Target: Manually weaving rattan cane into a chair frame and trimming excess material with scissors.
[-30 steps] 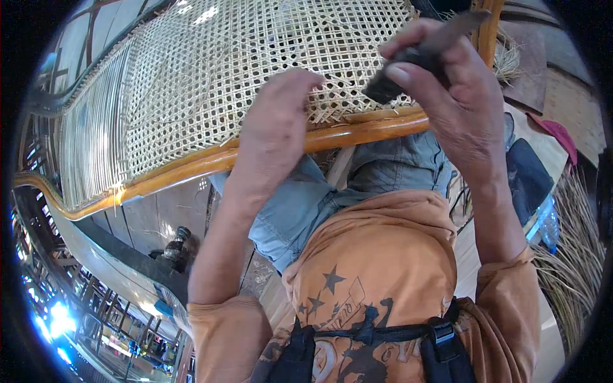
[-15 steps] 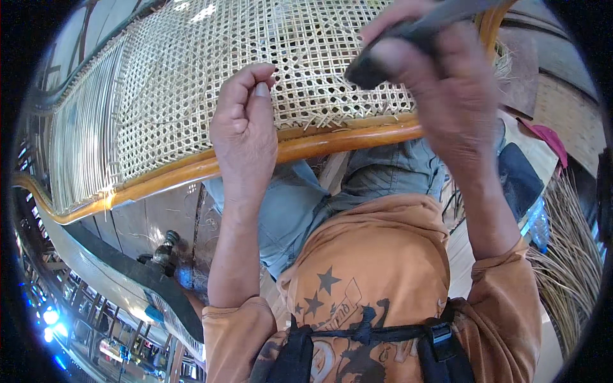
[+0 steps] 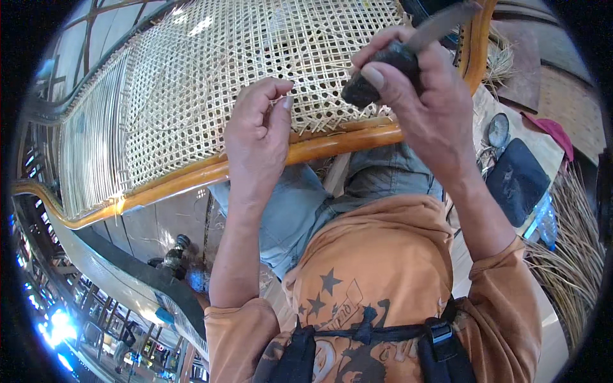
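Observation:
My right hand (image 3: 418,96) is wrapped round the black handle of a knife (image 3: 440,29), whose blade points up and to the right. It hovers over the right part of a woven cane panel (image 3: 185,96). My left hand (image 3: 258,127) is closed in a pinch at the panel's near edge. Whatever lies between its thumb and forefinger is too small to make out. Short strand ends stick up along the glossy wooden frame (image 3: 345,136) between the hands. At the panel's left side run straight parallel strands (image 3: 96,150).
My legs (image 3: 287,214) are under the frame's near rail. To the right lie a dark flat pad (image 3: 518,177), a small oval dish (image 3: 498,130), a red cloth (image 3: 550,135) and a bundle of long cane strands (image 3: 571,255). A dark metal object (image 3: 174,255) stands on the floor at left.
My right hand has come a little left and lower with the knife, its blur now less. My left hand has shifted slightly right, still pinched.

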`<action>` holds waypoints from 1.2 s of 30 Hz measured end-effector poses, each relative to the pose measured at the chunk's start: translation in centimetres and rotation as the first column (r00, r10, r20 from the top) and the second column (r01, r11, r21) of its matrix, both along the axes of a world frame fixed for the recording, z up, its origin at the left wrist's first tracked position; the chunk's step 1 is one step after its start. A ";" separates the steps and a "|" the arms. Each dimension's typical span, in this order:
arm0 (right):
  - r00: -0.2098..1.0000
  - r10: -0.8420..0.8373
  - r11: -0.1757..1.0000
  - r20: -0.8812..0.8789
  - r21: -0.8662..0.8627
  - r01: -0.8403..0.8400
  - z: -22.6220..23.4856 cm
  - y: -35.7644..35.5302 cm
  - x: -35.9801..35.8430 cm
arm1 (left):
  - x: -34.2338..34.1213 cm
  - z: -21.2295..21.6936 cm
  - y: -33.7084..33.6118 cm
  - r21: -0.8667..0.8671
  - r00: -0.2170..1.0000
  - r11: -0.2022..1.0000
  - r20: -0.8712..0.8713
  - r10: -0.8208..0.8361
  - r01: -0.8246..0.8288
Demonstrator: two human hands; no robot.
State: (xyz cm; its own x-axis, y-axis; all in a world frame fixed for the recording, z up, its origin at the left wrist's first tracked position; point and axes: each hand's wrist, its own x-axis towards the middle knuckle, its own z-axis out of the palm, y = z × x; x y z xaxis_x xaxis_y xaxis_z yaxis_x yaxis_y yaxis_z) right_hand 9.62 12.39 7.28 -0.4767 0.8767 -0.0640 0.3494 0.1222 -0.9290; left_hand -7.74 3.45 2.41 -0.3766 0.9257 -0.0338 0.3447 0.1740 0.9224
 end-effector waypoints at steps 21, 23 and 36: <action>0.520 -0.196 0.949 0.831 0.028 0.313 -10.8 -11.5 25.3 | 1.8 0.5 1.4 -0.026 0.739 0.868 -0.513 -0.437 0.496; 0.452 -0.085 0.930 0.888 -0.093 0.357 -10.3 -11.8 24.2 | 1.9 -0.2 1.7 -0.036 0.745 0.870 -0.500 -0.441 0.491; 0.793 -0.478 0.869 0.377 0.333 0.365 -13.1 0.0 21.1 | 2.2 0.6 0.9 -0.105 0.789 0.894 -0.433 -0.435 0.435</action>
State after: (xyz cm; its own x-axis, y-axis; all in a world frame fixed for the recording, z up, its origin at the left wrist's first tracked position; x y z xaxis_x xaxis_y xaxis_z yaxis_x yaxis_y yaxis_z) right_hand 30.74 12.38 -5.83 -0.0268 0.9980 0.0571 0.7743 0.0568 -0.6302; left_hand -5.50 4.38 3.02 0.0906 0.9953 0.0354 0.7473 -0.0915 0.6582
